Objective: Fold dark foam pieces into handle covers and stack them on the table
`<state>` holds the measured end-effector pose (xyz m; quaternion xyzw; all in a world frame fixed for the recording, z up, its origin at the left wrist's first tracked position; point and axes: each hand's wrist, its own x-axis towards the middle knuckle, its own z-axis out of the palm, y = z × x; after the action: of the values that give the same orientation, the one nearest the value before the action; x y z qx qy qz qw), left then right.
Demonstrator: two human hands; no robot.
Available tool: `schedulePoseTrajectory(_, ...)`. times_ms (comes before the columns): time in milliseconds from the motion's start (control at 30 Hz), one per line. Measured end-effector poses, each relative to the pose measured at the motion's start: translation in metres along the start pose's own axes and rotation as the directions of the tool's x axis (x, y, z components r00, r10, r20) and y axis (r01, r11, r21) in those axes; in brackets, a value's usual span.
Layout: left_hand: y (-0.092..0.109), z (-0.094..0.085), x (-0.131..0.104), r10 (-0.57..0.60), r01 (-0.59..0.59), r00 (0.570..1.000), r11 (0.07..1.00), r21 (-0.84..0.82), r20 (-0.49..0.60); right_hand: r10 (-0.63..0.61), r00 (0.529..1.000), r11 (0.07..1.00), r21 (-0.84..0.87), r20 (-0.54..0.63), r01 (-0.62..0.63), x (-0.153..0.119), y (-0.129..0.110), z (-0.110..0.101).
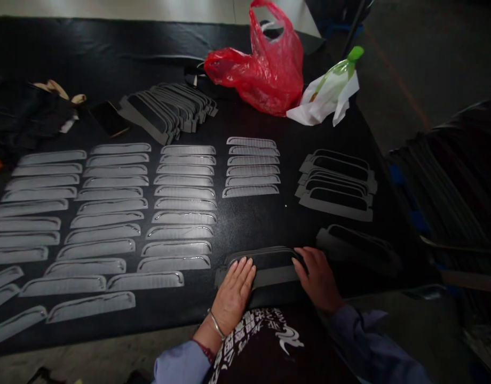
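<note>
Just in front of me, near the table's front edge, lies a small stack of flat dark pieces (275, 261) with curved top edges and a grey lower band. My left hand (237, 285) rests flat on its left part, fingers stretched out. At the right end, my right hand (318, 277) has its thumb and fingertips closed around the stack's edge. Left of the stack, curved light-grey strips (179, 233) with glossy lines along their upper edges lie in columns. The undersides of both hands' fingers are hidden.
More dark pieces lie in a pile (335, 184) to the right and a fanned pile (169, 109) at the back. A phone (108, 118), a red plastic bag (269, 69) and a white-and-green bag (329, 90) stand behind. Dark sheets (449, 186) are stacked beyond the right edge.
</note>
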<state>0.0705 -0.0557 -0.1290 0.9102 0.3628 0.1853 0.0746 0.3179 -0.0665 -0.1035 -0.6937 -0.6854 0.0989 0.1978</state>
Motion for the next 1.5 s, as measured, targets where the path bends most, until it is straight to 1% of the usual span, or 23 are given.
schedulePoseTrajectory(67,-0.001,-0.001,-0.001,0.014,-0.016,0.999,0.998,-0.063,-0.042,-0.025,1.000,1.000,0.003,0.005,0.025,-0.001,-0.001,0.003)
schedulePoseTrajectory(167,-0.001,0.001,-0.002,0.016,-0.027,0.996,0.991,-0.133,-0.087,-0.031,0.999,0.999,-0.017,0.017,0.032,-0.004,-0.001,0.006)
schedulePoseTrajectory(300,-0.001,0.003,-0.003,0.025,-0.040,0.994,0.990,-0.135,-0.111,-0.011,1.000,0.999,-0.052,0.005,0.012,-0.004,-0.004,0.006)
schedulePoseTrajectory(400,-0.002,0.004,-0.003,0.035,-0.051,0.992,0.991,-0.126,-0.122,-0.021,1.000,0.999,-0.027,-0.016,0.021,0.004,-0.015,0.008)
schedulePoseTrajectory(500,-0.002,0.003,-0.003,0.043,-0.059,0.990,0.991,-0.122,-0.131,-0.060,0.998,0.998,0.003,-0.012,0.060,0.020,-0.037,0.017)
schedulePoseTrajectory(600,-0.002,0.004,-0.004,0.049,-0.066,0.988,0.991,-0.112,-0.148,-0.134,0.991,0.991,-0.019,0.027,0.135,0.035,-0.058,0.032)
schedulePoseTrajectory(667,-0.002,0.005,-0.004,0.050,-0.066,0.986,0.993,-0.102,-0.157,-0.189,0.979,0.979,-0.066,0.077,0.194,0.041,-0.066,0.042)
schedulePoseTrajectory(733,-0.003,0.008,-0.005,0.054,-0.070,0.987,0.993,-0.099,-0.153,-0.218,0.968,0.966,-0.116,0.125,0.233,0.044,-0.070,0.050)
schedulePoseTrajectory(800,-0.004,0.009,-0.005,0.055,-0.070,0.988,0.992,-0.103,-0.142,-0.219,0.964,0.961,-0.141,0.150,0.240,0.045,-0.071,0.054)
schedulePoseTrajectory(900,-0.004,0.005,-0.004,0.046,-0.061,0.991,0.991,-0.123,-0.122,-0.227,0.964,0.967,-0.083,0.139,0.240,0.047,-0.067,0.053)
schedulePoseTrajectory(967,-0.004,-0.002,-0.004,0.022,-0.038,0.994,0.988,-0.148,-0.107,-0.213,0.974,0.977,-0.011,0.081,0.215,0.047,-0.058,0.045)
schedulePoseTrajectory(1000,-0.003,-0.007,-0.005,-0.005,-0.012,0.994,0.988,-0.153,-0.107,-0.180,0.983,0.984,0.013,0.032,0.180,0.046,-0.050,0.039)
schedulePoseTrajectory(1033,-0.004,-0.012,-0.006,-0.049,0.033,0.992,0.989,-0.144,-0.115,-0.134,0.991,0.991,0.023,-0.018,0.135,0.043,-0.042,0.032)
schedulePoseTrajectory(1100,-0.005,-0.018,-0.010,-0.183,0.173,0.972,0.981,-0.085,-0.144,-0.036,0.995,0.999,-0.010,-0.093,0.035,0.032,-0.023,0.017)
schedulePoseTrajectory(1167,-0.007,-0.020,-0.014,-0.303,0.305,0.940,0.952,-0.010,-0.159,0.004,0.996,0.995,-0.099,-0.088,-0.013,0.016,-0.007,0.005)
schedulePoseTrajectory(1200,-0.008,-0.018,-0.016,-0.331,0.338,0.931,0.941,0.016,-0.155,0.004,0.998,0.989,-0.146,-0.063,-0.013,0.008,-0.002,0.001)
schedulePoseTrajectory(1267,-0.011,-0.013,-0.018,-0.330,0.339,0.934,0.940,0.040,-0.138,-0.014,1.000,0.978,-0.209,-0.014,0.010,-0.007,0.001,-0.001)
schedulePoseTrajectory(1333,-0.013,-0.008,-0.019,-0.305,0.313,0.943,0.949,0.045,-0.131,-0.023,1.000,0.979,-0.203,-0.008,0.021,-0.016,-0.002,0.001)
schedulePoseTrajectory(1400,-0.014,-0.004,-0.020,-0.293,0.300,0.946,0.953,0.036,-0.140,0.017,0.998,0.992,-0.120,-0.053,-0.023,-0.019,-0.008,0.004)
schedulePoseTrajectory(1500,-0.016,-0.002,-0.022,-0.287,0.288,0.943,0.957,-0.021,-0.166,0.180,0.979,0.981,0.085,-0.099,-0.172,-0.017,-0.015,0.006)
